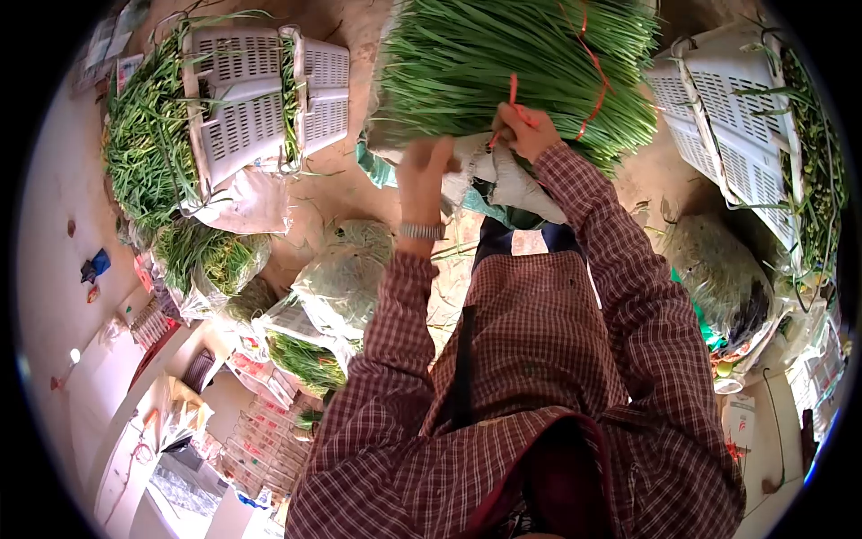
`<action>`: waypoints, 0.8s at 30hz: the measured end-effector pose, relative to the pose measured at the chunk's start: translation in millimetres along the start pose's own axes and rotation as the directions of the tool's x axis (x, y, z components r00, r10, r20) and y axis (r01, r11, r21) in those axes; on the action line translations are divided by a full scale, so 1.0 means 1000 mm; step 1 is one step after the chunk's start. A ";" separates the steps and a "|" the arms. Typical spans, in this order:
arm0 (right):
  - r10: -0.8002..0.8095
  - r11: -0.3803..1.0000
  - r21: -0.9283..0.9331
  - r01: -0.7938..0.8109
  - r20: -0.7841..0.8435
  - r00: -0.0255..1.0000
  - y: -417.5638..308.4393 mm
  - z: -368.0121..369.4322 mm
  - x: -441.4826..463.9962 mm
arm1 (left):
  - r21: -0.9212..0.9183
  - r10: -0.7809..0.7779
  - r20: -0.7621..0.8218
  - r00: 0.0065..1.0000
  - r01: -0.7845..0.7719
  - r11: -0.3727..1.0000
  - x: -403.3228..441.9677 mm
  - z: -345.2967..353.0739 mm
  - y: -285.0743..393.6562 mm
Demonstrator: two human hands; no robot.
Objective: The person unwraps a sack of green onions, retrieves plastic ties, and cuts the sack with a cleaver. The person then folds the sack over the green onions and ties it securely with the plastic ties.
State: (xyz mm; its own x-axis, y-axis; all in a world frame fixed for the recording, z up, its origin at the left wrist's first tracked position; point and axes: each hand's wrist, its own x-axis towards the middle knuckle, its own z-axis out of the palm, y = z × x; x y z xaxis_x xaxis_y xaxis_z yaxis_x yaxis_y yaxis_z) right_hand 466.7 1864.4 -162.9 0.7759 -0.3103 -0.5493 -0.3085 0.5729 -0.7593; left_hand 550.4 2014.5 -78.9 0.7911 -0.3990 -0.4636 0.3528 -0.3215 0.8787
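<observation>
A large pile of long green chives point(503, 67) lies in front of me, on and beside pale sacking. Red string point(594, 67) runs across the stalks. My right hand point(528, 130) is closed in a pinch on a red string point(513, 90) at the near edge of the pile. My left hand point(426, 175), below a metal watch band, is held near the pile's lower left corner. Its fingers are blurred, so their grip is unclear. A crumpled whitish sack point(516, 184) hangs between and below my hands, over green sheeting point(375, 166).
White plastic crates point(242, 108) with greens stand at the left. Another white crate point(718, 117) stands at the right. Filled clear bags point(341, 274) sit at the lower left, and a bulging bag point(723, 274) at the right. Loose leaves are scattered on the floor.
</observation>
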 end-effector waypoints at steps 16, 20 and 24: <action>0.039 0.999 0.022 -0.038 -0.040 0.998 -0.027 0.006 -0.021 | -0.586 -0.609 0.199 0.768 0.592 0.554 -0.005 -0.086 -0.139; -0.022 0.999 0.034 0.023 -0.016 1.000 -0.025 0.006 -0.020 | -0.536 -0.804 0.023 0.594 0.686 0.492 -0.026 -0.087 -0.151; 0.043 0.998 -0.053 -0.045 -0.023 0.999 -0.029 0.006 -0.026 | -0.734 -0.641 0.289 0.711 0.594 0.329 -0.018 -0.062 -0.161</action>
State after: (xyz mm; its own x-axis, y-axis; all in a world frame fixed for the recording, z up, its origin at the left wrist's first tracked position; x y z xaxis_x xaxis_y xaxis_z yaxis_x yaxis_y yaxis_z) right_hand 458.7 1859.9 -124.5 0.7490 -0.3023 -0.5896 -0.3717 0.5448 -0.7517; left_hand 510.0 2126.5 -204.6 0.1921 -0.3259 -0.9257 0.9529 0.2875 0.0965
